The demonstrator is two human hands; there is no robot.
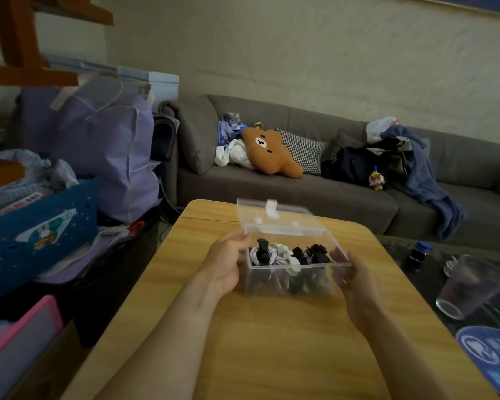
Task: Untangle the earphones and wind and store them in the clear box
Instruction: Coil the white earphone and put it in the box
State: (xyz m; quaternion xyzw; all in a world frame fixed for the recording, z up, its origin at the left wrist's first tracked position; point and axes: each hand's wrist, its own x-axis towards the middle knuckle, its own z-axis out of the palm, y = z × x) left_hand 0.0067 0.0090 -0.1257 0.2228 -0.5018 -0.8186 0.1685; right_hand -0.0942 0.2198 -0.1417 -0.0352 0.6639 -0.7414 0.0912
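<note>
Here we are at the pale wood-grain tabletop (272,327), and the small clear plastic box (289,280) sits near its far middle, its hinged see-through lid (277,217) tipped up and back. The left hand (228,264) is clasped round the box's left end, fingers curling over toward the lid's corner; the right hand (358,284) grips the right end, fingertips against the wall near the rim. Inside, the earphones (267,255) lie in bundles: white cable coiled in loops, some darker cord, and black clips or ties (315,252) poking above the rim. I can't make out which cord belongs to which bundle.

What could go wrong? To my eye the box is packed full, and those clips standing proud of the rim could stop the lid from seating, or a stray loop might get pinched at the edge. The plastic looks thin, smooth and slick, so an uneven squeeze could make it skid on the laminate. Tip it and the springy coils may spill and tangle again.

Off to the right, a clear drinking glass (471,287) stands beyond the table's edge, well apart from the box.
</note>
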